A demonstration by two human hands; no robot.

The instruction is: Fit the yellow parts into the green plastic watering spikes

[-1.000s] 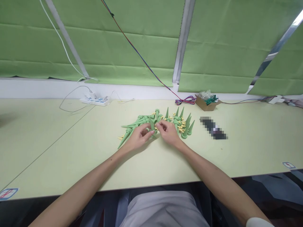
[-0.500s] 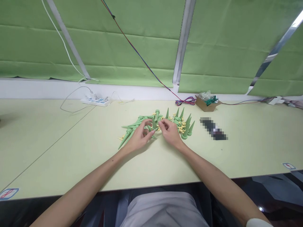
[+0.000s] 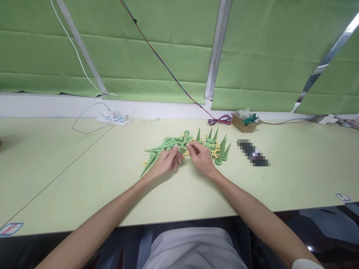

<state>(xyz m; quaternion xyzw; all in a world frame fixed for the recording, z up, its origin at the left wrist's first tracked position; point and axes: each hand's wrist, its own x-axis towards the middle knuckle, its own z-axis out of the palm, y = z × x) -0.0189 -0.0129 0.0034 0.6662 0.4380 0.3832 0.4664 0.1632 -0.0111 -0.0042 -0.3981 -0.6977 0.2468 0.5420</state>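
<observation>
My left hand (image 3: 167, 160) is closed, its thumb and fingers around a green plastic spike (image 3: 182, 150) whose wide end faces my right hand. Most of that spike is hidden by the fingers. Thumb and forefinger pinched, my right hand (image 3: 201, 157) is close beside it; what lies in the pinch is too small to make out. More green spikes (image 3: 151, 163) lie in a heap to the left of my hands. On the right, several spikes (image 3: 221, 149) stand upright on their caps, with small yellow plastic pieces (image 3: 215, 148) among them.
A small cardboard box (image 3: 243, 125) with clear and green wrapping stands at the back, beside a coiled red-and-blue cable (image 3: 220, 119). A blurred dark object (image 3: 252, 152) lies to the right. The power strip (image 3: 114, 118) sits at the back left.
My left hand has turned and its fingers have curled in, tipping the green spike from upright so its wide end shows. The right hand has barely moved.
</observation>
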